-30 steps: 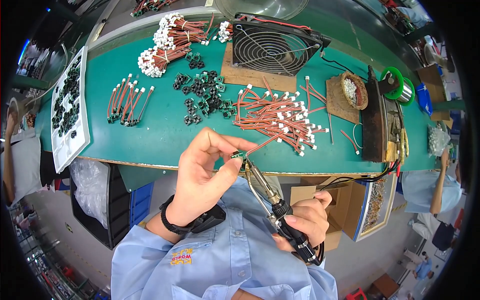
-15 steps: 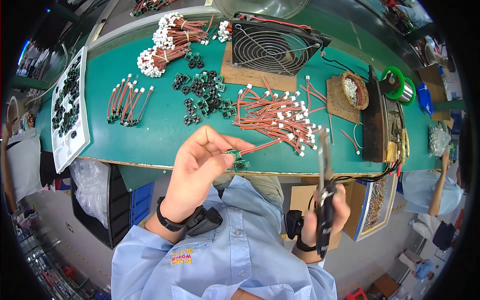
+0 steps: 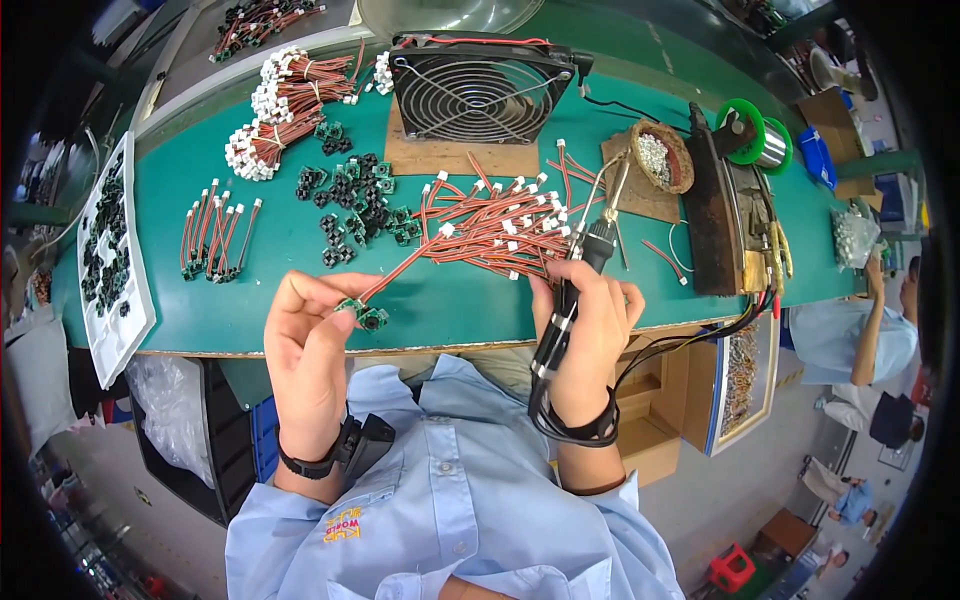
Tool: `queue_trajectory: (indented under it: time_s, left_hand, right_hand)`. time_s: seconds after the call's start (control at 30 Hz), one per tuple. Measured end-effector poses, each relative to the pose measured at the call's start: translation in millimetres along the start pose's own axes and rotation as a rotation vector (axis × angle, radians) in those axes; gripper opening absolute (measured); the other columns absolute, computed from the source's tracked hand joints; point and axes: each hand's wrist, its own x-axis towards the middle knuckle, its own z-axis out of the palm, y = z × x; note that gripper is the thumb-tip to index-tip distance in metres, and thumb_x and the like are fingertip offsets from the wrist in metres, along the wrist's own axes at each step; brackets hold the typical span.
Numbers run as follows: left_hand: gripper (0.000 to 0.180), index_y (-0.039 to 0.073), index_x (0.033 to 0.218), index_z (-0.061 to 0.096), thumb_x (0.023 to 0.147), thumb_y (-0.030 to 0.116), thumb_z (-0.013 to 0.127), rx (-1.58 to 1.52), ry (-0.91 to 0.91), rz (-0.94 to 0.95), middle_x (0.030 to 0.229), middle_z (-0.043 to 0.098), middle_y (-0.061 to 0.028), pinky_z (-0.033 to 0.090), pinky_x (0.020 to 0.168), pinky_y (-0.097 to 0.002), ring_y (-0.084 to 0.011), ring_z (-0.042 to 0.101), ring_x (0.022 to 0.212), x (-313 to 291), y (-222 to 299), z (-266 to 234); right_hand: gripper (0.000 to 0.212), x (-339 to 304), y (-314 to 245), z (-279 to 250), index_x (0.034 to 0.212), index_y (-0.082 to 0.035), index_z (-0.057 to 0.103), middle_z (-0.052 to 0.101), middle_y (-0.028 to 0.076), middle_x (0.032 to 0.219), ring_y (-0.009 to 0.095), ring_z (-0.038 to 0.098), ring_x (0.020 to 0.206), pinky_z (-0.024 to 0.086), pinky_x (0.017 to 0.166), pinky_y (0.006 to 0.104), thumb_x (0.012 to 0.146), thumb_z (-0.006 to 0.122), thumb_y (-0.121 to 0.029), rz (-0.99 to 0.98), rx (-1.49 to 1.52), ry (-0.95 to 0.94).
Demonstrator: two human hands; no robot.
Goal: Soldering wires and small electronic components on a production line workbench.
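Note:
My left hand (image 3: 308,350) pinches a small green circuit board (image 3: 366,315) between thumb and fingers, just above the table's near edge. A red-and-black cable (image 3: 405,268) with a white connector runs from the board toward the far right. In my right hand (image 3: 592,335) is a soldering iron (image 3: 598,240) with a black handle, pointing away from me. A thin metal tube runs alongside its barrel. Its tip appears beside a round bowl (image 3: 680,165) holding whitish bits; whether they touch I cannot tell. Beyond my hands lies a pile of loose cables (image 3: 500,225).
A black fan (image 3: 482,95) stands at the back. Small black-and-green boards (image 3: 355,195) lie left of the cables, with wired boards (image 3: 212,240) further left and a white tray (image 3: 130,290) at the left edge. A solder spool (image 3: 770,140) and dark metal stand (image 3: 712,220) are on the right.
My right hand has moved forward over the table, bringing the iron's tip toward the bowl. My left hand has shifted slightly left, still holding the board. The whole view has swung right.

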Motion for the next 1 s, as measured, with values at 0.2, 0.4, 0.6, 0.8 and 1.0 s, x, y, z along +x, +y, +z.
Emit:
queue_trajectory:
  time_s: [0.2,0.4,0.6,0.8,1.0]
  left_hand:
    - [0.012,0.003,0.088,0.043,0.080,-0.002,0.051,0.166,0.017,0.078,0.095,0.059,-0.0150,0.039,0.078,-0.0251,-0.0147,0.052,0.086,-1.5,-2.3,7.1]
    - [0.019,-0.001,0.096,0.048,0.079,-0.004,0.054,0.445,0.012,0.180,0.082,0.054,-0.0085,0.040,0.073,-0.0257,-0.0148,0.051,0.077,-4.5,-0.2,15.7]
    - [0.023,-0.001,0.100,0.055,0.077,-0.003,0.057,0.760,-0.244,0.278,0.075,0.051,-0.0072,0.041,0.061,-0.0265,-0.0150,0.050,0.064,-0.7,14.5,36.4]
    - [0.018,0.000,0.096,0.059,0.078,0.000,0.057,0.823,-0.367,0.260,0.069,0.048,-0.0064,0.040,0.052,-0.0257,-0.0144,0.051,0.060,-2.7,3.4,59.1]
    - [0.012,0.000,0.092,0.060,0.080,0.002,0.057,0.577,-0.536,0.021,0.073,0.052,-0.0065,0.041,0.056,-0.0250,-0.0137,0.053,0.062,0.7,-1.1,53.2]
  right_hand:
    - [0.032,3.6,4.4,2.6,0.092,-0.009,0.055,0.057,0.002,0.077,0.018,0.053,0.071,0.033,0.074,0.0334,0.065,0.069,0.000,0.062,-0.066,0.043]
    - [0.035,17.4,2.9,-19.6,0.100,-0.006,0.047,0.057,0.005,0.077,0.016,0.057,0.073,0.042,0.073,0.0312,0.072,0.065,0.004,0.236,0.336,0.251]
    - [0.042,12.3,-4.8,-31.1,0.110,-0.006,0.038,0.056,0.010,0.081,0.016,0.056,0.074,0.048,0.075,0.0334,0.076,0.062,0.003,0.368,0.832,0.315]
    - [0.043,3.0,-20.6,-48.0,0.108,-0.006,0.033,0.055,0.013,0.080,0.020,0.059,0.072,0.051,0.069,0.0326,0.076,0.059,0.006,0.326,1.052,0.103]
    - [0.045,3.3,-20.1,-53.9,0.109,-0.008,0.032,0.053,0.013,0.079,0.018,0.057,0.069,0.051,0.065,0.0318,0.075,0.060,0.005,0.270,1.116,0.057]
